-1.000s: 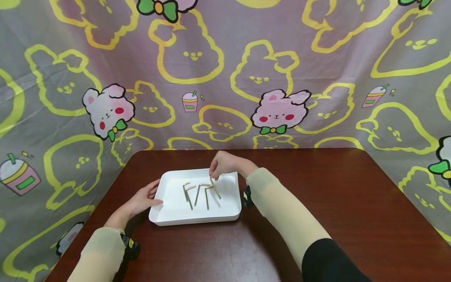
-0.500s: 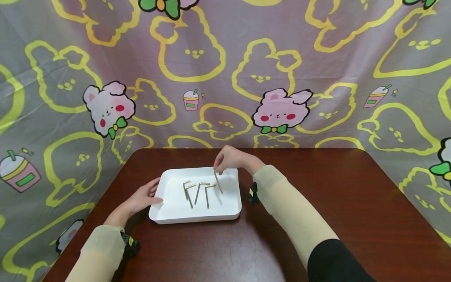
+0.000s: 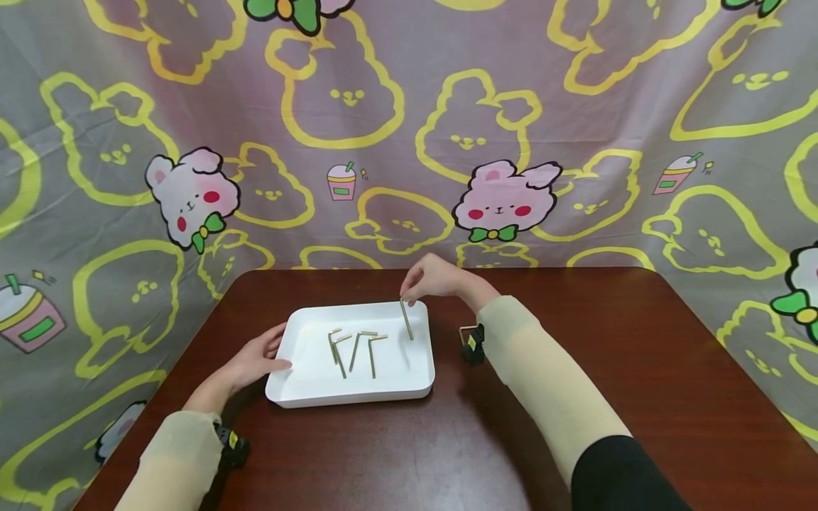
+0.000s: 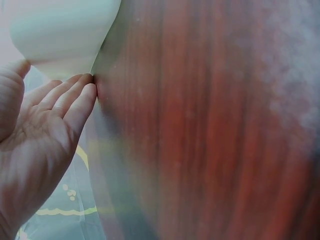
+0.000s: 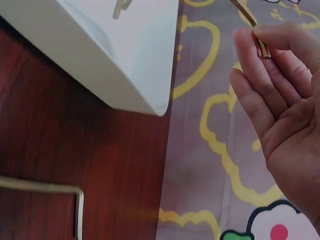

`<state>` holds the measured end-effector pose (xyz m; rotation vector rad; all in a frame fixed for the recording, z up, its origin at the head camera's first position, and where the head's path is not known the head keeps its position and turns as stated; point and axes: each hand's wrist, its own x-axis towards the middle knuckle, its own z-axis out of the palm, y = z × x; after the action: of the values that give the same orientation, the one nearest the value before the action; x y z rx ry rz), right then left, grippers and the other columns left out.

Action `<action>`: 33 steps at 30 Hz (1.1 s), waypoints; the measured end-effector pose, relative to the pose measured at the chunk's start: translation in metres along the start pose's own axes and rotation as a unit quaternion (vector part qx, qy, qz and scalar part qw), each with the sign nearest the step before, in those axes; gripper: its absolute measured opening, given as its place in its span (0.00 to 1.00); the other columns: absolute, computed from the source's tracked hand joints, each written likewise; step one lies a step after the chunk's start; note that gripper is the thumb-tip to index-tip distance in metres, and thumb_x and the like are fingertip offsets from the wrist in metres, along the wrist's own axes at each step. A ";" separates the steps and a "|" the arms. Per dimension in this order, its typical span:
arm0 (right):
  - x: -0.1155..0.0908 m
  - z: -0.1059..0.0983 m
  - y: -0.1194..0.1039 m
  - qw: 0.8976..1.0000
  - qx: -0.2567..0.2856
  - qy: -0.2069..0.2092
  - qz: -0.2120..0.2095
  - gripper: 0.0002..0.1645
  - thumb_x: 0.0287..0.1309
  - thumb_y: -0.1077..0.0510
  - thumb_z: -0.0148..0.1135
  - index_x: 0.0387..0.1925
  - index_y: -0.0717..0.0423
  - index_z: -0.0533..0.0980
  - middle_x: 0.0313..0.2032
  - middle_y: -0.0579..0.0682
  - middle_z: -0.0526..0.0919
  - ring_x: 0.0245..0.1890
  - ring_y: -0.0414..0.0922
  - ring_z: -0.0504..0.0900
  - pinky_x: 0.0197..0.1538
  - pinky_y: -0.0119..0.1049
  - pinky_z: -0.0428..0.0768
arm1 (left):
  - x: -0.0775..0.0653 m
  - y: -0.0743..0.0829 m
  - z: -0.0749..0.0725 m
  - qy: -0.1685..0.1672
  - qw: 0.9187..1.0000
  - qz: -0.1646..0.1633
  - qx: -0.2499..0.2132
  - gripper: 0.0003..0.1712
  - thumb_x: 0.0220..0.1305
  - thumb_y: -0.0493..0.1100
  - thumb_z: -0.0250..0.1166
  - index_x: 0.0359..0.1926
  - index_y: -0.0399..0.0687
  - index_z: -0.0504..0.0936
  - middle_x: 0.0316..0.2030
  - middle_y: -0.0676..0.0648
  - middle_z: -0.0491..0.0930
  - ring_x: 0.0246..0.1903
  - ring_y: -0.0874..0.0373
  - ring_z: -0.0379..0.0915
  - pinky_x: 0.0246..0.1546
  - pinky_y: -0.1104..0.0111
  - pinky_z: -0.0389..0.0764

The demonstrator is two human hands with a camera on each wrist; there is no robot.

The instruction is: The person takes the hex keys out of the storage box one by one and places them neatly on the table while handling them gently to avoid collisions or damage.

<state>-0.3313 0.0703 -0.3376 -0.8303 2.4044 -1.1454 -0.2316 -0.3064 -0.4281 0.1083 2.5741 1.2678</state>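
My right hand [image 3: 432, 277] pinches a gold-coloured hex key [image 3: 407, 321] between thumb and fingertips. Its long arm hangs down over the far right part of a white tray [image 3: 396, 383]. In the right wrist view the bent short end of this hex key [image 5: 264, 50] shows between thumb and fingers. At the tray's left side, my left hand [image 3: 255, 358] holds the edge, thumb over the rim and fingers against the outside wall. Several more hex keys [image 3: 373, 358] lie in the middle of the tray, some crossing each other.
Another hex key [image 3: 466, 329] lies on the dark wooden table [image 3: 575, 341] right of the tray, partly covered by the right wrist camera [image 3: 473, 344]. A patterned curtain [image 3: 383, 142] hangs behind the table and along both sides.
My right hand has risen and moved right and back with the hex key, away from the others. The hex key on the table has come into view beside the wrist. My left hand stays on the tray.
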 end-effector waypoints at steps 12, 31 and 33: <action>-0.017 -0.025 0.015 0.999 0.037 0.019 0.020 0.05 0.55 0.61 0.70 0.32 0.59 0.85 0.29 0.57 0.87 0.34 0.49 0.86 0.53 0.46 0.78 | 0.001 0.002 0.000 0.004 1.000 -0.003 0.002 0.52 0.61 0.37 0.68 0.74 0.31 0.43 0.69 0.26 0.53 0.67 0.32 0.52 0.62 0.46 0.63; -0.059 -0.060 0.048 0.997 0.033 0.057 0.035 0.07 0.58 0.60 0.68 0.35 0.62 0.85 0.30 0.54 0.87 0.38 0.54 0.85 0.57 0.51 0.74 | 0.000 0.000 0.002 0.007 1.000 0.007 0.012 0.52 0.60 0.37 0.69 0.74 0.31 0.44 0.68 0.26 0.54 0.67 0.32 0.51 0.62 0.46 0.62; -0.064 -0.062 0.053 0.997 0.033 0.061 0.040 0.07 0.58 0.61 0.67 0.35 0.62 0.85 0.29 0.54 0.87 0.38 0.54 0.85 0.58 0.52 0.74 | 0.000 0.000 0.001 0.006 1.000 0.007 0.010 0.52 0.61 0.37 0.69 0.74 0.31 0.44 0.68 0.26 0.54 0.67 0.32 0.51 0.62 0.46 0.62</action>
<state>-0.3344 0.1734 -0.3375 -0.6557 2.4583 -1.2695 -0.2313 -0.3055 -0.4292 0.1240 2.6025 1.2513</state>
